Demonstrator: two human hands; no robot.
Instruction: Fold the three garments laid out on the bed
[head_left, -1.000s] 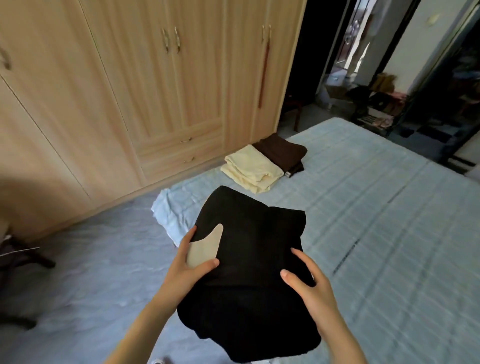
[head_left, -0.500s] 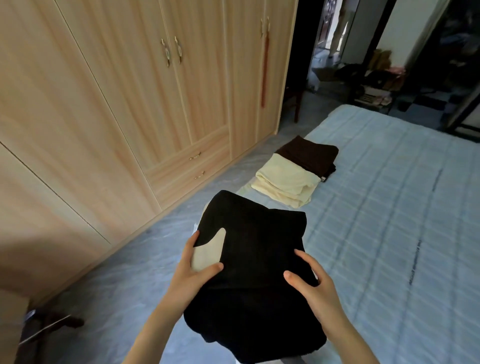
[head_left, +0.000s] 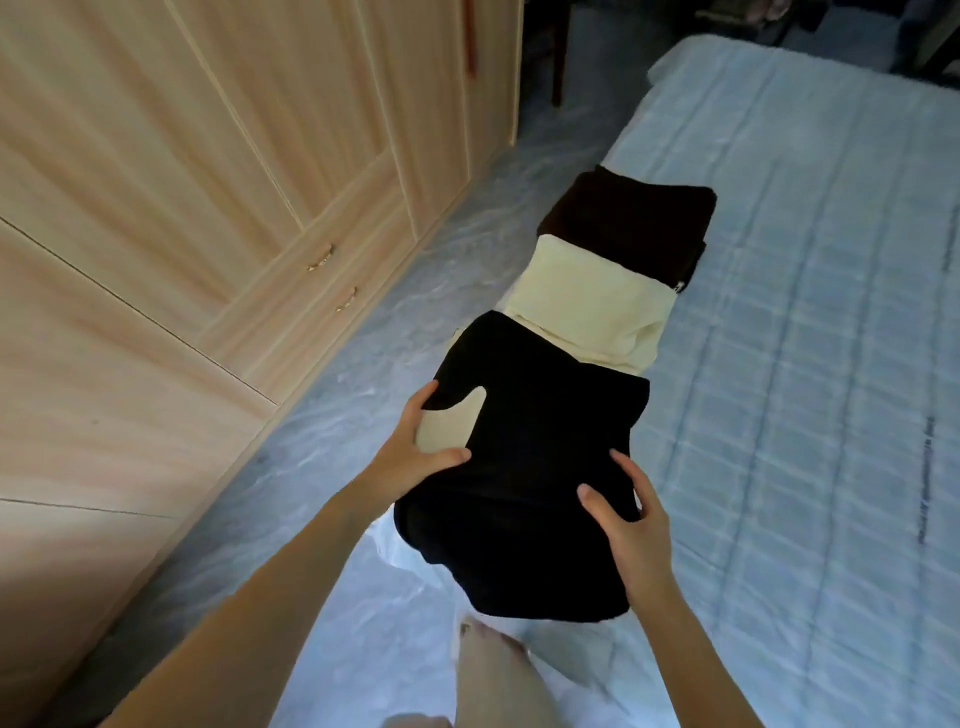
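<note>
Both our left hand (head_left: 415, 460) and right hand (head_left: 626, 519) are gripping the folded black garment (head_left: 530, 431), likely setting it down just ahead of them.

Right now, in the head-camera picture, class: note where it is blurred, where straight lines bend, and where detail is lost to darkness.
Head view: the bed stripes smear toward the right edge, which is motion blur. Head view: the wardrobe edges lean and bow slightly, wide-angle distortion. Head view: the black garment that the left hand and right hand grip reads as flat black, its folds lost.
</note>
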